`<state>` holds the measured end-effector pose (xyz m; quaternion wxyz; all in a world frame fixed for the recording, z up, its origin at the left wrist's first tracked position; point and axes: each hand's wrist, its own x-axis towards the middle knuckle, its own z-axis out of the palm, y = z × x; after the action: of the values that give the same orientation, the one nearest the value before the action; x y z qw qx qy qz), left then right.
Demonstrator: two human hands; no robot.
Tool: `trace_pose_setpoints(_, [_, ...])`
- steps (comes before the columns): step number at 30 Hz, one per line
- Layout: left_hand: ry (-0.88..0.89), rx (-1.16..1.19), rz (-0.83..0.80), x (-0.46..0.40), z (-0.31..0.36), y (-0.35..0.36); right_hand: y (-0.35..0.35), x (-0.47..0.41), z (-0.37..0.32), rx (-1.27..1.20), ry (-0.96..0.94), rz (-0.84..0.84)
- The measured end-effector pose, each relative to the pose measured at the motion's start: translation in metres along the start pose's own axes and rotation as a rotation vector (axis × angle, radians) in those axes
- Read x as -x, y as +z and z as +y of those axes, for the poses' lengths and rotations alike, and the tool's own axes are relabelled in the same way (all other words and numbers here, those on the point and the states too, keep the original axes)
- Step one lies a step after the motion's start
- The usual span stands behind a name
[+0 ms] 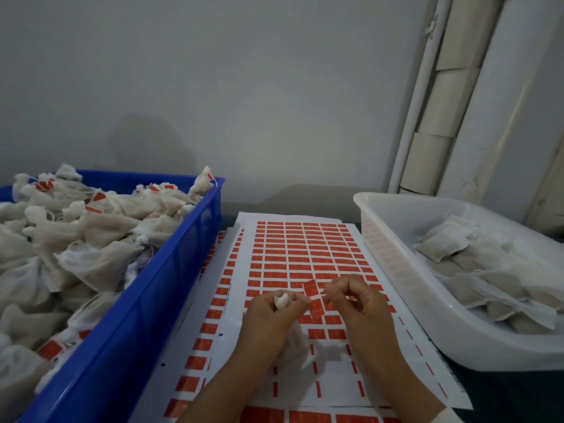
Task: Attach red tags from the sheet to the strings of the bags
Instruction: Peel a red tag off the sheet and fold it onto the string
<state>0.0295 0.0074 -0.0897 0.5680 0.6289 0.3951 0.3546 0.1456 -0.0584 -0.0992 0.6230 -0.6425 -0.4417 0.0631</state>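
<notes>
Left hand point(276, 311) gripping bag point(282, 301); right hand point(355, 300) pinching string point(317, 297) beside red tag point(310, 289), above sheet point(305, 248).

both hands close together, l hand point(276, 306) fingers curled tight, r hand point(355, 296) fingers pinched, forearms angled inward.

A plain pale grey wall point(244, 87) stood dimly lit beyond the hands, and up to their right leaned white pipes point(500, 111) with a column of beige rolls point(442, 117) between.
</notes>
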Motion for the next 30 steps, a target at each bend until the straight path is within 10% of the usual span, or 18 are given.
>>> trace_pose_setpoints(30, [0.019, -0.019, -0.004, 0.0002, -0.0005, -0.0025, 0.0007, 0.0005, 0.0, 0.069, 0.108, -0.188])
